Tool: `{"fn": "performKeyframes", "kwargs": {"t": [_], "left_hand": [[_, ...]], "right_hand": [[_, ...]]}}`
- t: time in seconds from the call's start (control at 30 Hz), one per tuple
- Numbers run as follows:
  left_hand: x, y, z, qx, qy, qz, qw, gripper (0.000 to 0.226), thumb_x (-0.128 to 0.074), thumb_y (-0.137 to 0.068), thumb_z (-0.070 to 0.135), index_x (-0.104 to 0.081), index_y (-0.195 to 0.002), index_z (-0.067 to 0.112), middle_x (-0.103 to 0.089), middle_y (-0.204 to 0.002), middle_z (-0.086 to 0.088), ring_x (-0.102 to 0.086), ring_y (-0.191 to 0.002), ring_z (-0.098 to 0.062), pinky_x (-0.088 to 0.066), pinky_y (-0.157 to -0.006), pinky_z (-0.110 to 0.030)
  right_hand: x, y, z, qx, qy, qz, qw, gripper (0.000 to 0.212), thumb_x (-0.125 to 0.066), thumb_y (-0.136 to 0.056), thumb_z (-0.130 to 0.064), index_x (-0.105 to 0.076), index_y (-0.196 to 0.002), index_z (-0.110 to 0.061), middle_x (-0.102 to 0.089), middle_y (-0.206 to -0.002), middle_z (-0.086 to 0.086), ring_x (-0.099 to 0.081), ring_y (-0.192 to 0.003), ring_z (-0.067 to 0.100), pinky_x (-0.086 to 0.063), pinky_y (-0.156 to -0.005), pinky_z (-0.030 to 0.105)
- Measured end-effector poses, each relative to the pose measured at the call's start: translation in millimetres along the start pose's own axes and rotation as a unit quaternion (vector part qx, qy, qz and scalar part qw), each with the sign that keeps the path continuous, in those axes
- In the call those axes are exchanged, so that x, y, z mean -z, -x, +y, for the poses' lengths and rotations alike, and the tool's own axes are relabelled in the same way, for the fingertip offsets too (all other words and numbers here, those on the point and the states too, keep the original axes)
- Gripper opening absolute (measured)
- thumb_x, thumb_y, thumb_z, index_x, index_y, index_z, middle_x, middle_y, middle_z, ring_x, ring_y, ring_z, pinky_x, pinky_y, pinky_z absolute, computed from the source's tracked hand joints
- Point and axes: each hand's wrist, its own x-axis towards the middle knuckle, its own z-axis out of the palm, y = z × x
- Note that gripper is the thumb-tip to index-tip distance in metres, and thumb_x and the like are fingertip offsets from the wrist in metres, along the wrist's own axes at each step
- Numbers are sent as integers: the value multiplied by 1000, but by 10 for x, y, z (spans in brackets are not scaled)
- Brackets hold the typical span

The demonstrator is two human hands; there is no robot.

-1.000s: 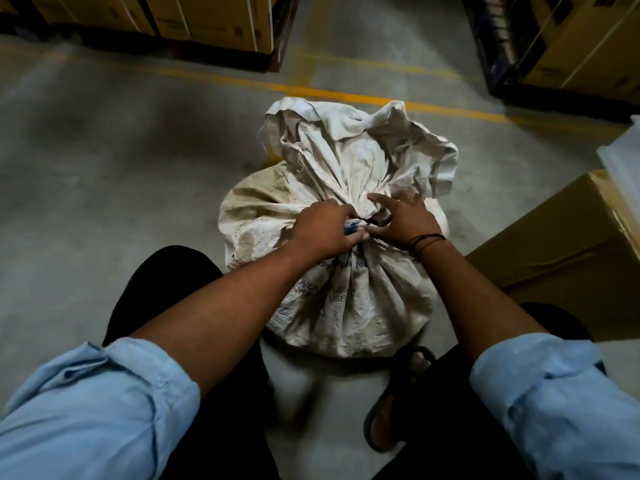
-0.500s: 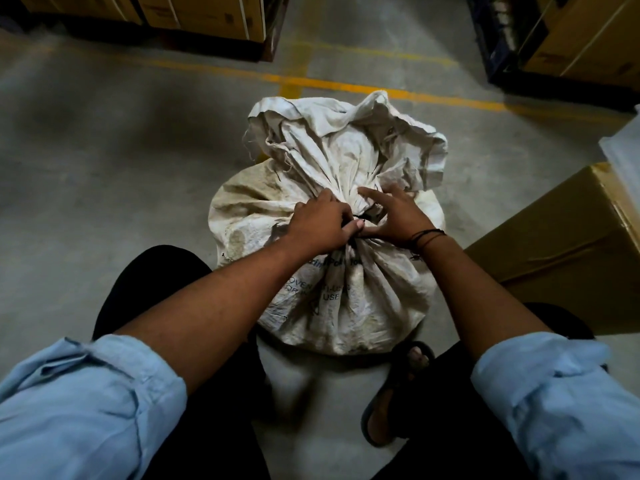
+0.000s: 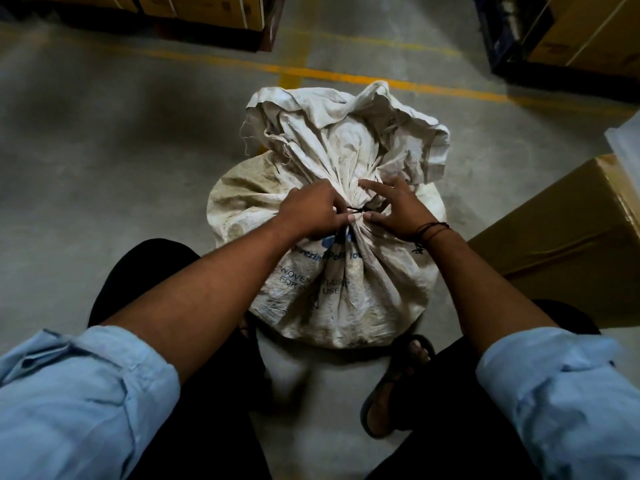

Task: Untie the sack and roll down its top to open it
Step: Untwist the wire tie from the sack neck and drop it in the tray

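Our sack [image 3: 341, 271] on the floor [image 3: 104, 161] between our feet, a box [image 3: 568, 244] to its right, more boxes [image 3: 207, 8] behind

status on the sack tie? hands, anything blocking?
Left hand pinching dark tie at neck. Right hand open, fingers on gathered cloth. Sack tied, top not rolled. Nothing blocking.

On the sack [image 3: 346, 289] we read blue print: "WOVEN", "FOR" and "USE"; the line above it is partly creased and covered, so we cannot make it out.
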Motion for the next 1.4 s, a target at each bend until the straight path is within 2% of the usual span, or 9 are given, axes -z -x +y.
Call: {"fn": "performKeyframes", "kwargs": {"t": [0.07,0.1,0.27,0.37,0.53,0.73,0.87,1.07,1.4], "left_hand": [[105,-54,-45,18,-12,-6,1000,30,-66,-79,64,-78,-83,37,-68,-78,12,-67,-83,-16,-44,-66,-30],[152,-74,-54,25,-28,-11,999,30,-68,-78,64,-79,-83,36,-66,-73,12,-66,-79,-17,-41,-64,-29],[272,-154,-130,77,-44,-33,995,36,-77,-71,64,-81,-86,32,-74,-85,5,-67,-86,-20,-48,-67,-29],[311,-183,-163,106,-37,-34,993,39,-83,-67,60,-81,-86,26,-73,-81,2,-67,-84,-21,-51,-68,-30],[352,-217,-264,147,24,-74,986,37,-93,-60,47,-80,-79,18,-74,-79,0,-70,-80,-20,-60,-79,-43],[342,-207,-308,173,5,-52,984,37,-93,-59,44,-77,-80,17,-71,-80,-3,-68,-79,-22,-59,-74,-41],[352,-192,-359,199,7,-61,978,42,-94,-56,44,-78,-84,18,-73,-83,-2,-68,-80,-22,-60,-76,-42],[312,-154,-425,231,9,-61,971,39,-93,-60,40,-69,-76,14,-64,-77,-4,-60,-71,-21,-45,-59,-32],[348,-118,-391,224,3,-79,971,39,-94,-59,36,-73,-82,12,-69,-83,-5,-67,-79,-23,-48,-61,-31]], "right_hand": [[-17,-8,-12,-5,-6,13,1000,63,-77,-83,-32,-51,-140,-42,-45,-131,9,-50,-120,23,-41,-107,32],[-28,-11,-26,-7,-7,19,1000,62,-77,-83,-32,-52,-139,-43,-45,-130,8,-51,-118,22,-41,-106,30],[-59,-33,-118,-24,-9,38,999,59,-79,-81,-34,-56,-135,-44,-48,-130,8,-54,-112,22,-43,-101,29],[-75,-68,-162,-27,-10,40,999,58,-81,-79,-36,-58,-131,-46,-50,-129,8,-59,-109,24,-48,-100,34],[-93,-114,-209,-41,-14,49,998,56,-82,-76,-39,-60,-127,-48,-51,-129,7,-58,-113,24,-50,-100,38],[-138,-116,-267,-40,-5,58,997,56,-80,-75,-43,-59,-126,-52,-50,-130,6,-58,-113,25,-51,-98,41],[-180,-122,-306,-39,4,65,997,57,-80,-74,-45,-58,-126,-53,-49,-129,4,-59,-109,23,-53,-96,41],[-185,-154,-385,-37,7,61,997,55,-81,-74,-44,-61,-124,-51,-49,-128,2,-58,-111,20,-52,-96,41],[-253,-126,-450,-60,32,106,992,51,-73,-72,-45,-63,-121,-52,-51,-124,-2,-61,-109,21,-56,-89,40]]}}
